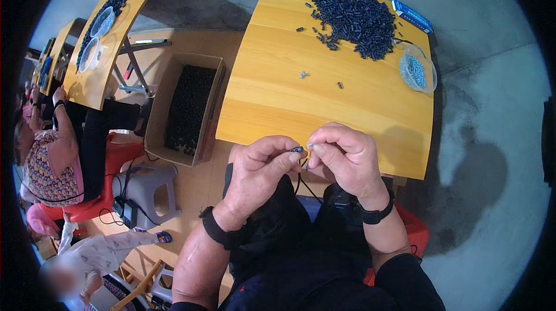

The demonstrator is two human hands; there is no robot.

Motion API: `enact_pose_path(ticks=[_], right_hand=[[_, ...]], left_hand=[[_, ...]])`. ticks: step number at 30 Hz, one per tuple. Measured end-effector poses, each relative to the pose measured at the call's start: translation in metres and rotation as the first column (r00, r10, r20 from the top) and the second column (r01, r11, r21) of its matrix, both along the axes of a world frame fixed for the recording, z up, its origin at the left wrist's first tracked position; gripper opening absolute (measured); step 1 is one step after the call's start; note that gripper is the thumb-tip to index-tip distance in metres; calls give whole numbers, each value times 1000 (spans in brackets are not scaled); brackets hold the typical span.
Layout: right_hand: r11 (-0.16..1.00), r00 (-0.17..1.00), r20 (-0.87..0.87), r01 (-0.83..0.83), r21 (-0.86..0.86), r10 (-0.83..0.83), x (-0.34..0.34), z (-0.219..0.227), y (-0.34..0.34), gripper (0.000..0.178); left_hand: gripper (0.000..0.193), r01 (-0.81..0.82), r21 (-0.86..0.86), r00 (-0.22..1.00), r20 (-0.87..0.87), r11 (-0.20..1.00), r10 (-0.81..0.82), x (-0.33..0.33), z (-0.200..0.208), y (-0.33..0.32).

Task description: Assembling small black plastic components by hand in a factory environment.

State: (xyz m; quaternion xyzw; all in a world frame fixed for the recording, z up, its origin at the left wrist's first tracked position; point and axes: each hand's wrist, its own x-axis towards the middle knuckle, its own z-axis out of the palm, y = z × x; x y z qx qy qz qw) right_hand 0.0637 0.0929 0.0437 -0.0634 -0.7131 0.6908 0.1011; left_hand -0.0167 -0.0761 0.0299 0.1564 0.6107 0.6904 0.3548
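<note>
Close together at the table's near edge, both my hands are closed in a pinch. My left hand [260,166] holds a small black cylindrical piece [297,149] between thumb and forefinger. Just beside it, my right hand [347,157] pinches a tiny silvery metal piece [310,145], too small to tell its exact kind. Farther off on the yellow table [278,102] lie a few loose silvery bits [304,74] and one black piece [340,85]. A big heap of black cylindrical pieces [353,18] covers the far part.
A clear bowl of small silvery parts [413,72] stands at the table's right edge, a blue box [412,17] behind it. On the floor at left are a cardboard box [217,102] of black pieces and a grey stool [147,192]. A person [58,160] sits at another table.
</note>
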Motion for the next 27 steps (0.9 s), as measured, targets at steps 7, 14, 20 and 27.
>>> enact_pose_path(ticks=[7,14,20,27], right_hand=[[999,998,52,-34,13,33,0,8,-1,7],[996,998,46,-47,74,44,-1,6,-1,7],[992,997,40,-63,105,60,-2,7,-2,7],[971,992,75,-111,210,97,-5,12,3,9]], left_hand=[[11,43,-20,999,-33,999,-43,0,-3,-1],[8,1,10,1000,-3,1000,-1,1,-4,2],[8,10,-17,1000,-11,1000,-10,-1,-6,-2],[10,52,-39,997,-47,998,-54,-2,-6,-3]])
